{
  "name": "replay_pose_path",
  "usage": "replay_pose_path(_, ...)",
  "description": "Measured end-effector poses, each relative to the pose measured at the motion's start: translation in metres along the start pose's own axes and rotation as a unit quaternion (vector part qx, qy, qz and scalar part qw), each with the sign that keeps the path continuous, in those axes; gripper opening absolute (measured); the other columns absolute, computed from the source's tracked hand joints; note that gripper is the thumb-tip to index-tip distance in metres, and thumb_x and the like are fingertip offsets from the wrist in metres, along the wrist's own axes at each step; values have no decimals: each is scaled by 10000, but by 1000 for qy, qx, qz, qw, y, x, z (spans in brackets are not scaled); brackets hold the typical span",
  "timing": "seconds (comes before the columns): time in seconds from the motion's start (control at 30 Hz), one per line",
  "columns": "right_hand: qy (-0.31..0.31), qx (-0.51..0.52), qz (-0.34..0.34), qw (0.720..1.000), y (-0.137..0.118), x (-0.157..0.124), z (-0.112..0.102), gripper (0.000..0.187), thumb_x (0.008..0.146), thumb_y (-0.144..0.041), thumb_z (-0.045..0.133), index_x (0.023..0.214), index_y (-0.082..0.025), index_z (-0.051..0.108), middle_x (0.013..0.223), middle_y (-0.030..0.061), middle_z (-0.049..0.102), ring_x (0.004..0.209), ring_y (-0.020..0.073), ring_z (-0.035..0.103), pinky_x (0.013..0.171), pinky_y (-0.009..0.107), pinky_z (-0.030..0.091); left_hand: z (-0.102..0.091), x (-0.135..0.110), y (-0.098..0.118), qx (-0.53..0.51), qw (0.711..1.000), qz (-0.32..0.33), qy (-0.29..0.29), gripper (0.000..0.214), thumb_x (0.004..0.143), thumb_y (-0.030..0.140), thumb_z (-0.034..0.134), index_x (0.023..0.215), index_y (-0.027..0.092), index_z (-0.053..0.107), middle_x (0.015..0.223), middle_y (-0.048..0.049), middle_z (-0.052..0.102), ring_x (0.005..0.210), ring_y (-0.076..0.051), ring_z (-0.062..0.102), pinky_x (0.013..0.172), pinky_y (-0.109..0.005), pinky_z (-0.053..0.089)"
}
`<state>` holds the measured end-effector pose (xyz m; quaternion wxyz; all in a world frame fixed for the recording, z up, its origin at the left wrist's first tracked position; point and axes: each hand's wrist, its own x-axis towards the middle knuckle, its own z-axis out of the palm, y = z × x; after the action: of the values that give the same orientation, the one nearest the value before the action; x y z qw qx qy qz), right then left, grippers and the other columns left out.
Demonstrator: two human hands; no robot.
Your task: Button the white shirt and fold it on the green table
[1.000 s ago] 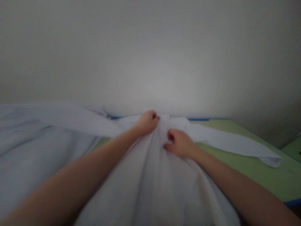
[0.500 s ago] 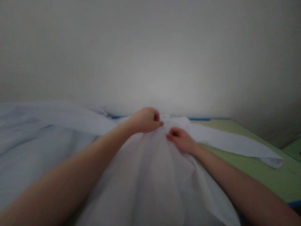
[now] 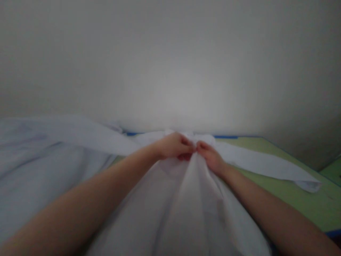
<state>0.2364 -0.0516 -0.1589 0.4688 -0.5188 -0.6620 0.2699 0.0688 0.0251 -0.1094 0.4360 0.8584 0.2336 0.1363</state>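
A white long-sleeved garment (image 3: 183,206) lies spread before me, one sleeve (image 3: 263,163) stretched out to the right with its cuff near the table's edge. My left hand (image 3: 177,145) is closed in a pinch on the cloth just below the collar end. Right beside it, my right hand (image 3: 210,156) pinches the same cloth, and the fingertips of both hands meet. Folds run from this point down toward me. The exact bit of cloth between the fingers is blurred and partly hidden.
More white cloth (image 3: 53,160) is heaped at the left. Beneath everything is a light green table (image 3: 301,209) with blue edging (image 3: 226,137). A pale wall (image 3: 170,64) rises directly behind it. Another green surface (image 3: 333,169) shows at the far right.
My left hand has moved right and down to meet my right hand, which has risen slightly. The cloth is now drawn up into a sharper fold between them.
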Motion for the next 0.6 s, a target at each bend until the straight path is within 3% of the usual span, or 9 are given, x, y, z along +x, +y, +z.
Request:
replay_pose_path(0.17, 27, 67, -3, 997, 6, 2, -4, 308, 807, -489, 462, 752, -186, 458, 760, 24, 511, 739, 155, 489, 680, 267, 424, 3, 6, -8, -106, 994, 2, 2, 290, 685, 406, 647, 773, 130, 626, 642, -15, 599, 552, -98, 540, 518, -215, 432)
replay_pose_path(0.37, 77, 196, 15, 977, 14, 6, -11, 282, 761, -475, 520, 804, -196, 502, 737, 29, 560, 689, 171, 518, 624, 289, 434, -2, 5, -15, 33, 999, -24, -30, 245, 657, 376, 655, 730, 142, 658, 607, -18, 606, 510, -102, 525, 479, -209, 394)
replay_pose_path(0.6, 0, 182, 61, 981, 11, 4, -13, 331, 738, -471, 516, 830, -157, 560, 785, 74, 595, 725, 200, 557, 652, 319, 452, 11, 12, -22, 71, 996, 23, 43, 218, 679, 349, 623, 775, 155, 648, 655, -13, 635, 537, -106, 554, 516, -208, 413)
